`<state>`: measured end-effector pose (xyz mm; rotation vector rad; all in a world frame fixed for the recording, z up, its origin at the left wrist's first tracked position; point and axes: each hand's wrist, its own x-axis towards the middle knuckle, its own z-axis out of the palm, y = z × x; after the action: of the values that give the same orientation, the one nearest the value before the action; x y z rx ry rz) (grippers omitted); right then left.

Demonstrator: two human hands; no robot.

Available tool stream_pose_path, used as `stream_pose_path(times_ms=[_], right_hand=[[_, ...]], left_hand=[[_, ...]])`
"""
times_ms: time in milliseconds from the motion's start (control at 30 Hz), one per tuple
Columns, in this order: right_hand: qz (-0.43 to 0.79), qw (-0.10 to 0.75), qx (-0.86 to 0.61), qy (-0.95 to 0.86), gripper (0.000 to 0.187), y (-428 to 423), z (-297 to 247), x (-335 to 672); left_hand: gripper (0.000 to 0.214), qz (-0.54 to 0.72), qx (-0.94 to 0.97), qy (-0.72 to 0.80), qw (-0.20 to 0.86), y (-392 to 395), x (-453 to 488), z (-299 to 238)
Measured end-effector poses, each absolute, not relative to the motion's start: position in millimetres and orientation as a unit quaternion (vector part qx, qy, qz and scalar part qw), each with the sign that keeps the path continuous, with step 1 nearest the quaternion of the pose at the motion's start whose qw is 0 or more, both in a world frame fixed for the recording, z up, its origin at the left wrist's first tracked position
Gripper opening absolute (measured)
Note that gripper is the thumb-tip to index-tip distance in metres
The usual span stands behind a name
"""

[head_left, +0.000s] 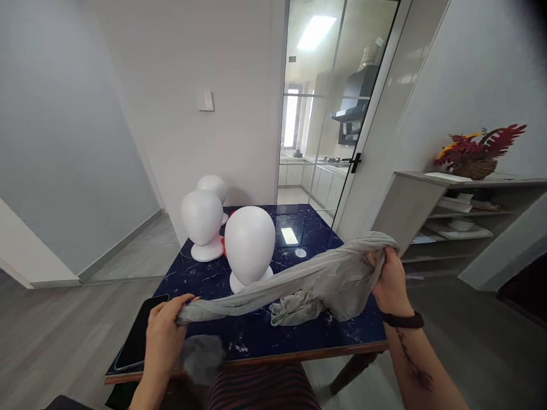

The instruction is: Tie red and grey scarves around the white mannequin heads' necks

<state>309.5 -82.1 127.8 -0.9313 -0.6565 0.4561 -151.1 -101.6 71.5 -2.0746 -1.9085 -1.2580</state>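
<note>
A thin grey scarf (273,287) is stretched between my two hands, low in front of a white mannequin head (250,245). My left hand (166,327) is closed on one end of it at the table's left side. Higher up on the right, my right hand (390,279) grips the other, bunched part, and loose folds hang down over the table. The scarf crosses in front of the nearest head's base. Two more white heads stand behind, a middle one (201,219) and a far one (212,187).
The dark blue marble-patterned table (299,347) has a wooden edge. A black tablet-like device (139,336) lies at its left. Something red (223,245) shows between the heads. A glass door (320,114) stands behind, and a shelf unit (474,182) is at right.
</note>
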Motion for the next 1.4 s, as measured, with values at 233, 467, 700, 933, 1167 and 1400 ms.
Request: stream_pose_path(times_ms=[233,467,700,933,1167,1400], right_hand=[[0.295,0.743,-0.518,-0.304,0.024,-60,81,351],[0.008,0.512,-0.692,-0.509,0.042,-70,14,315],[0.251,0.327,-0.411,-0.813,0.046,-120,20,161],[0.432,0.296,-0.368,-0.768,0.03,-123,36,119],[0.762,0.289,-0.22,-0.536,0.052,-102,48,198],[0.828,0.368,-0.187,-0.381,0.057,-106,78,223]], left_hand=[[0.023,-0.347,-0.688,-0.632,0.087,-90,-156,54],[0.049,-0.153,-0.797,-0.58,-0.07,-104,-131,-13],[0.026,-0.186,-0.798,-0.556,-0.139,-108,-110,4],[0.019,-0.353,-0.731,-0.44,-0.384,-142,-105,65],[0.025,-0.254,-0.661,-0.409,-0.576,-155,-120,50],[0.054,-0.142,-0.674,-0.272,-0.672,-167,-69,49]])
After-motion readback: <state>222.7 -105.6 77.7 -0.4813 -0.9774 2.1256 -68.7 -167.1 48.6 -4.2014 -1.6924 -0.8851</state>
